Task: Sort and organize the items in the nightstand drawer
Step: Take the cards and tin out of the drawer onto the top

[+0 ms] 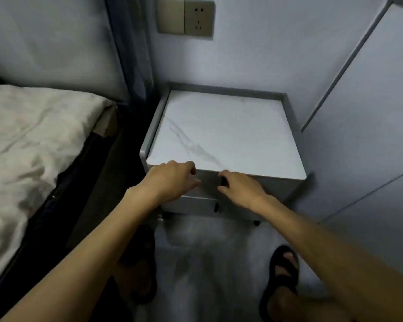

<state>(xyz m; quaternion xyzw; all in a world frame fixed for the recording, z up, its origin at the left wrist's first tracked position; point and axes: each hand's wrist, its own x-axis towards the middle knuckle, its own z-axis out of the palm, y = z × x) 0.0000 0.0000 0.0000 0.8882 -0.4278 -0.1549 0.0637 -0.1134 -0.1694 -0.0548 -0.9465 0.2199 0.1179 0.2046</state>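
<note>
Head view: a nightstand (223, 135) with a white marble-patterned top stands against a pale wall (254, 54), between a bed (33, 135) on the left and a wardrobe door (370, 112) on the right. It has two closed drawers, the upper drawer (208, 182) and the lower drawer (193, 204). The right hand (242, 185) pinches the upper handle (223, 181). The left hand (170, 180) curls against the upper drawer's front; I cannot tell whether it is gripping. Two sandalled feet stand on the grey floor (207, 263).
</note>
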